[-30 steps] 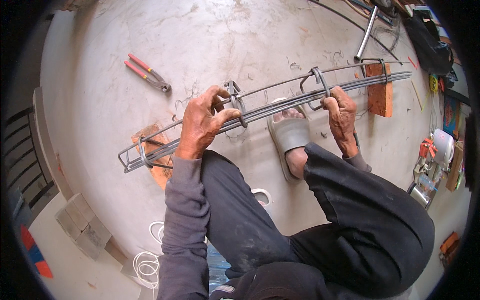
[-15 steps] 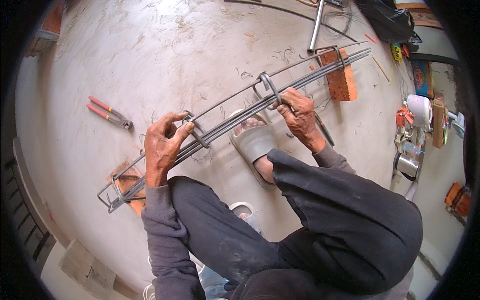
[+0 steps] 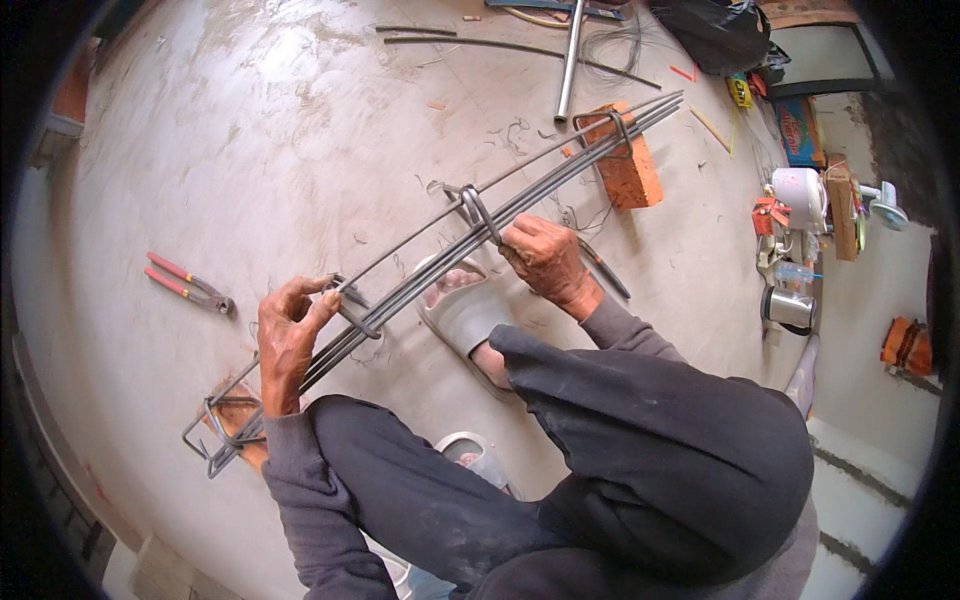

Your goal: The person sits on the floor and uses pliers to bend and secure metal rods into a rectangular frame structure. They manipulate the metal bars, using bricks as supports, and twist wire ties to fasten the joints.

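A bundle of thin steel rods (image 3: 408, 290) runs slantwise before me, with a single rod (image 3: 400, 244) along its far side. Bent steel stirrups loop around them. My left hand (image 3: 287, 340) is closed, thumb and fingers pinching the left middle stirrup (image 3: 360, 320) where it meets the single rod. With curled fingers, my right hand (image 3: 550, 263) grips the near side of the other middle stirrup (image 3: 484, 214), against the bundle. An orange brick (image 3: 634, 176) props the right end. Another brick (image 3: 226, 412) lies under the left end, beside an end stirrup (image 3: 190, 436).
Red-handled pincers (image 3: 188, 284) lie on the floor at left. A metal pipe (image 3: 571, 65), dark rods (image 3: 470, 42) and tangled wire (image 3: 625, 50) are at the far side. My sandaled foot (image 3: 465, 315) is under the rods. A metal kettle (image 3: 788, 308) stands at right.
The whole view has shifted, so the rods, bricks and pincers appear lower and further left. My right fingers look more tightly curled at the stirrup. Both hands keep their places on the rods.
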The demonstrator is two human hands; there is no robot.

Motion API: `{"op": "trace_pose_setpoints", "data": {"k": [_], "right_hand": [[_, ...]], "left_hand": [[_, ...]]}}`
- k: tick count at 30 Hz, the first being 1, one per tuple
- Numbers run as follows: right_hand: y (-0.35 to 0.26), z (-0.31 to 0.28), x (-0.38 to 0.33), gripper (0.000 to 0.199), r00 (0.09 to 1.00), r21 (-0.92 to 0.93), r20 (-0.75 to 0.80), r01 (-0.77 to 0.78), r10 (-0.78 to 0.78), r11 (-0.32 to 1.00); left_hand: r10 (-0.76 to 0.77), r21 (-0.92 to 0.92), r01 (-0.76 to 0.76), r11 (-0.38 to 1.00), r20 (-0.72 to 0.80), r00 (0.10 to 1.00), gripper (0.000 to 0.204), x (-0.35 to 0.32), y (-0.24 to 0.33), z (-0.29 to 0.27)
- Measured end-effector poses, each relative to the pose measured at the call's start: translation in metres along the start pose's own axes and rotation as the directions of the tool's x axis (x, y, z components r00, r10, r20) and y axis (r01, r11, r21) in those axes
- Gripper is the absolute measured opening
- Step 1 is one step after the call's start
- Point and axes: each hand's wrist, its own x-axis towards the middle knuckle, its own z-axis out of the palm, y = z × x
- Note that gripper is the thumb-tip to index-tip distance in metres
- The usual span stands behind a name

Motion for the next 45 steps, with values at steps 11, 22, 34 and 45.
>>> {"op": "trace_pose_setpoints", "data": {"k": [11,22,34,45], "right_hand": [[0.115,-0.062,0.012,0.011,0.791,0.065,-0.501,-0.371,0.352,0.926],[0.097,-0.037,-0.021,0.015,0.789,0.274,-0.228,-0.51,0.57,0.815],[0.013,-0.025,-0.003,0.015,0.957,0.41,-0.021,-0.255,0.288,0.876],[-0.004,-0.016,0.005,0.03,0.965,0.332,0.003,-0.249,0.263,0.91]], "left_hand": [[0.07,-0.006,-0.07,0.998,-0.029,0.997,0.032,0.001,-0.003,0.005],[0.07,0.146,-0.064,0.987,-0.032,0.997,0.033,0.0,-0.007,-0.001],[0.065,0.296,-0.051,0.954,-0.035,0.997,0.035,-0.006,0.011,0.0],[0.608,0.5,-0.49,0.714,-0.094,0.789,0.027,-0.023,0.055,0.036]]}}
